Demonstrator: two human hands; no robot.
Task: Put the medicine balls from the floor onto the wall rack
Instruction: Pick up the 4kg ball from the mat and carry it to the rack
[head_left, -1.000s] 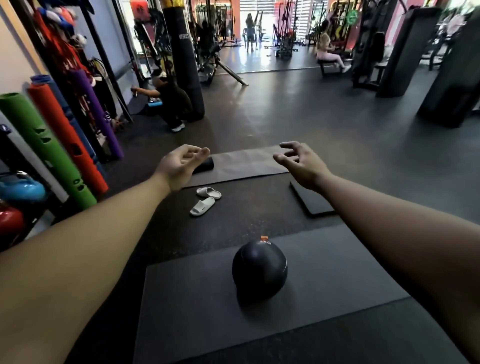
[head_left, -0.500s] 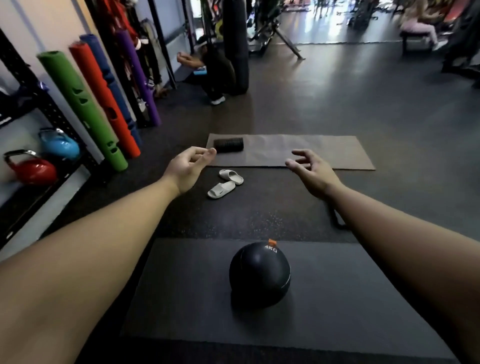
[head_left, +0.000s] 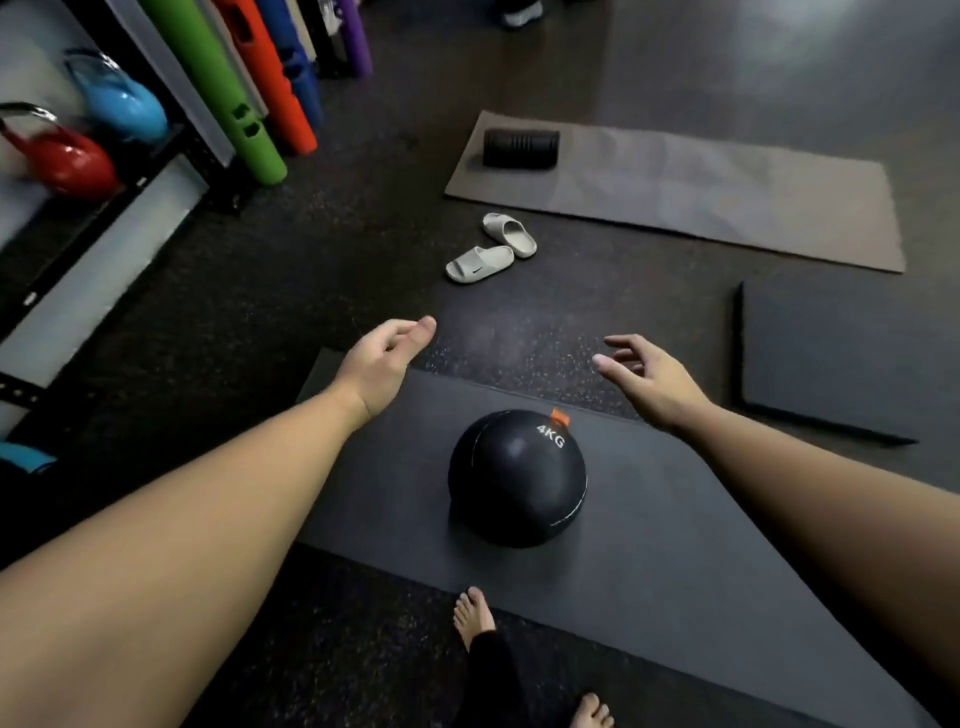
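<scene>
While fingers (head_left: 618, 345) hover (spread), medicine ball (head_left: 517, 478) nearer, untouched

A medicine ball (head_left: 517, 478) is sitting on a mat (head_left: 675, 561) at lower centre. Both hands are hovering above it: left hand (head_left: 382, 361), right hand (head_left: 652, 379). Sandals (head_left: 491, 254) are lying higher up; kettlebells (head_left: 67, 158) are resting upper left.

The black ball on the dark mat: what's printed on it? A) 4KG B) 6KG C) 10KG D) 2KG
A: the medicine ball on the dark mat shows "4KG" in white letters near its orange tag.
</scene>
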